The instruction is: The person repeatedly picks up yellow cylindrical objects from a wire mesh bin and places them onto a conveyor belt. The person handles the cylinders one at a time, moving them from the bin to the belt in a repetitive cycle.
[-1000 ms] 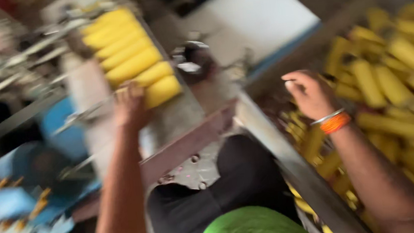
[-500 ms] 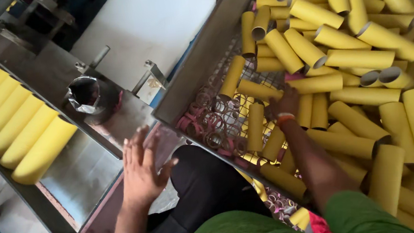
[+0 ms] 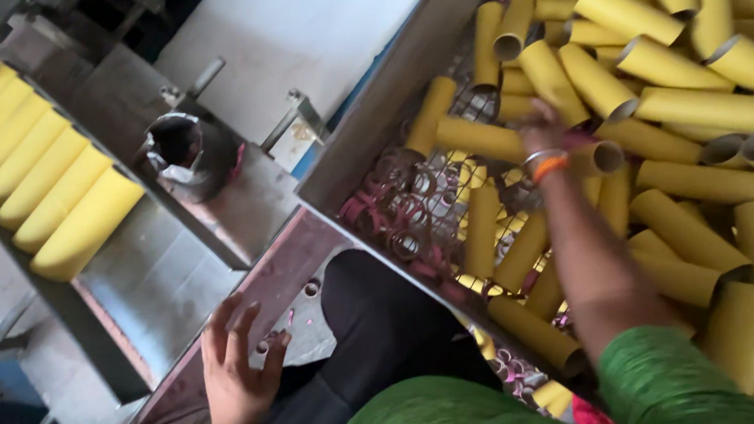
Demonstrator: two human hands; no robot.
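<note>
My right hand [image 3: 544, 126] reaches into a large metal bin [image 3: 386, 102] heaped with yellow cardboard tubes [image 3: 704, 106]. It lies blurred on top of the tubes, with bangles at the wrist, and I cannot make out whether its fingers close on one. My left hand [image 3: 235, 372] rests with its fingers spread on the reddish metal frame [image 3: 294, 256] near my lap and holds nothing. A row of yellow tubes [image 3: 38, 178] lies side by side in a slanted metal tray [image 3: 165, 285] at the left.
A dark round cup [image 3: 185, 151] stands on the machine bed between tray and bin. A white sheet [image 3: 289, 38] lies behind it. Pink and yellow rings [image 3: 404, 210] litter the bin's mesh floor. A blue part shows at the far left.
My right hand has pushed farther up into the tube pile. My left hand has dropped lower along the frame, still spread. The view has shifted a little.
</note>
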